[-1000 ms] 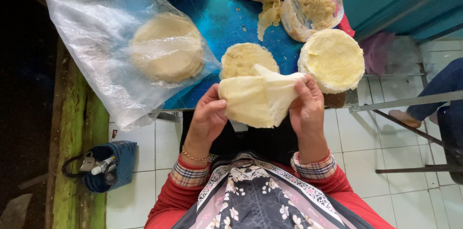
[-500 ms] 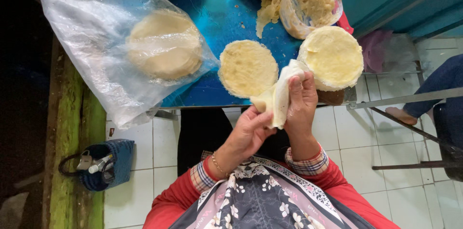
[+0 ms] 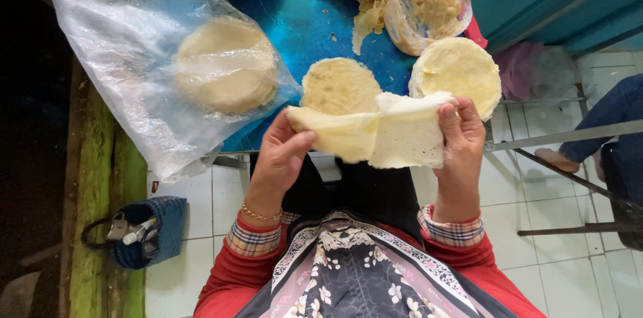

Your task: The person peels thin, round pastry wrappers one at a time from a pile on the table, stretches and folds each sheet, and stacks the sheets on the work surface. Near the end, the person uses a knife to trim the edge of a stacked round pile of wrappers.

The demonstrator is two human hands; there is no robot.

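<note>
Both my hands hold a thin, pale yellow dough sheet (image 3: pixel 378 132) in the air at the near edge of the blue table (image 3: pixel 288 20). My left hand (image 3: pixel 284 154) pinches its left end, which is folded over. My right hand (image 3: pixel 459 132) grips its right side, which hangs flat and whitish. Just behind the sheet a round flat dough disc (image 3: pixel 339 84) lies on the table. A second, smoother disc (image 3: pixel 457 70) lies to its right at the table corner.
A large clear plastic bag (image 3: pixel 167 57) holding a stack of round dough discs (image 3: pixel 224 67) covers the table's left. A clear bag of crumbly filling (image 3: pixel 432 10) sits at the back right. A blue bag (image 3: pixel 144 231) stands on the tiled floor. Another person's leg (image 3: pixel 603 124) is at right.
The sheet was spread between both hands, then pressed folded between them, and is now pulled apart sideways again. My left hand has moved left.
</note>
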